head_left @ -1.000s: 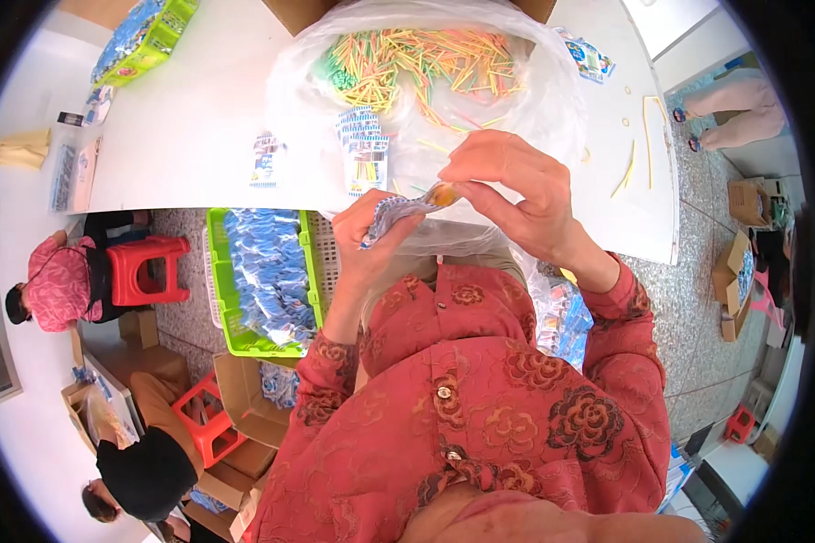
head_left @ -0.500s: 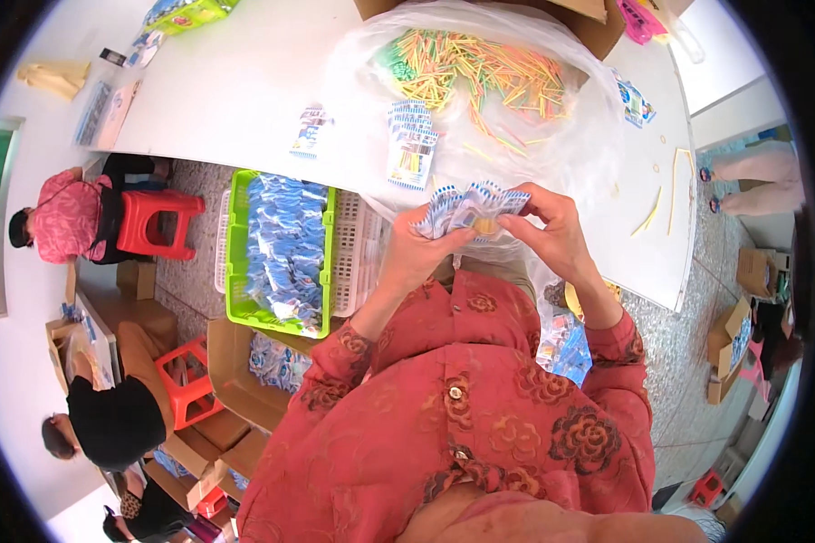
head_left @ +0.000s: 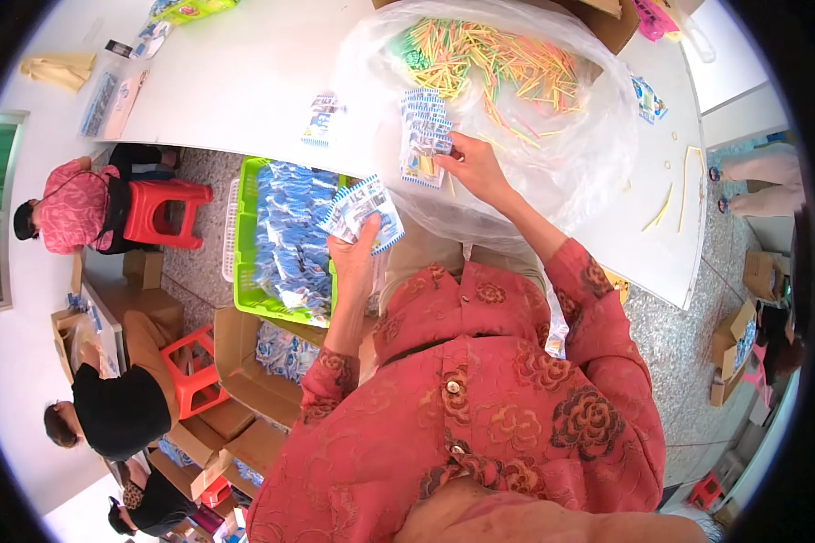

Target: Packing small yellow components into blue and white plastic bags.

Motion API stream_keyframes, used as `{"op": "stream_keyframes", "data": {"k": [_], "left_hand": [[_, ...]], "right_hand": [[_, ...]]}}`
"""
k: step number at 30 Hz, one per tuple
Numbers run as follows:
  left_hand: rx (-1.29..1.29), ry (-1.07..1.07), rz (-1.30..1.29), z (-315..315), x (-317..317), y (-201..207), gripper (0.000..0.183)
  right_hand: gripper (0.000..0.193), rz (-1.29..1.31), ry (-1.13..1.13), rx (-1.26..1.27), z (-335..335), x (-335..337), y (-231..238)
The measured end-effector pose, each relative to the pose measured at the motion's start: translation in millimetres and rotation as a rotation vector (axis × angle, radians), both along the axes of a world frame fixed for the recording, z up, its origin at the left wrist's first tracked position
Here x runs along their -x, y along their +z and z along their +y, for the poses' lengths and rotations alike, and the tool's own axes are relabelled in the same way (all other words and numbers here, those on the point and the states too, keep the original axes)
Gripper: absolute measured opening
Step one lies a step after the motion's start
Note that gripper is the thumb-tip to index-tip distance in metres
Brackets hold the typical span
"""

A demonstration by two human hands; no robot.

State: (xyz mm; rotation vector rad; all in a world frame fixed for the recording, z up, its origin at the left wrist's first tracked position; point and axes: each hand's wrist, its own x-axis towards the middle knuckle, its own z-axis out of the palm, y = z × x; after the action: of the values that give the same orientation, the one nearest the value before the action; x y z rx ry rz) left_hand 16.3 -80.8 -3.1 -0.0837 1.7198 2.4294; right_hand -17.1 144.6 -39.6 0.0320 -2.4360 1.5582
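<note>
My left hand (head_left: 353, 256) grips a small fan of blue-and-white printed packets (head_left: 369, 214), thumb lying on top of them. They are held beside the near rim of a green basket (head_left: 244, 285) full of similar packets (head_left: 290, 226). Out over the white table (head_left: 235, 81), my right hand (head_left: 476, 168) pinches the edge of a packet in an overlapping row of packets (head_left: 423, 161). A single packet (head_left: 321, 118) lies to the left of that row. Behind my right hand, thin coloured sticks (head_left: 493, 68) are heaped on a clear plastic sheet (head_left: 598, 136).
Cardboard boxes (head_left: 249, 362) stand left of me below the basket. Two people (head_left: 72, 206) are near red stools (head_left: 167, 213) at the left, with another person lower down. Loose sticks (head_left: 661, 208) lie near the table's right end. Another person's legs (head_left: 761, 167) show at the right.
My hands have separated. The left moved left toward the basket with the packets; the right reached forward to the row on the table. The view has shifted slightly.
</note>
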Motion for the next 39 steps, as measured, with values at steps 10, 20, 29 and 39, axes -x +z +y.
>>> {"op": "stream_keyframes", "data": {"k": [10,20,29,39], "left_hand": [[0.020,-0.109,0.010,25,18,4,0.021],[0.004,-0.200,0.063,62,17,3,0.018],[0.042,-0.453,0.138,87,0,13,0.021],[0.015,-0.490,0.016,91,10,31,0.021]], "right_hand": [[0.020,0.045,-0.122,-0.170,-1,52,-18],[0.020,-0.091,0.072,0.289,13,-23,61],[0.021,-0.148,0.124,-0.005,36,-59,89],[0.016,-0.134,0.158,0.126,39,-60,104]]}}
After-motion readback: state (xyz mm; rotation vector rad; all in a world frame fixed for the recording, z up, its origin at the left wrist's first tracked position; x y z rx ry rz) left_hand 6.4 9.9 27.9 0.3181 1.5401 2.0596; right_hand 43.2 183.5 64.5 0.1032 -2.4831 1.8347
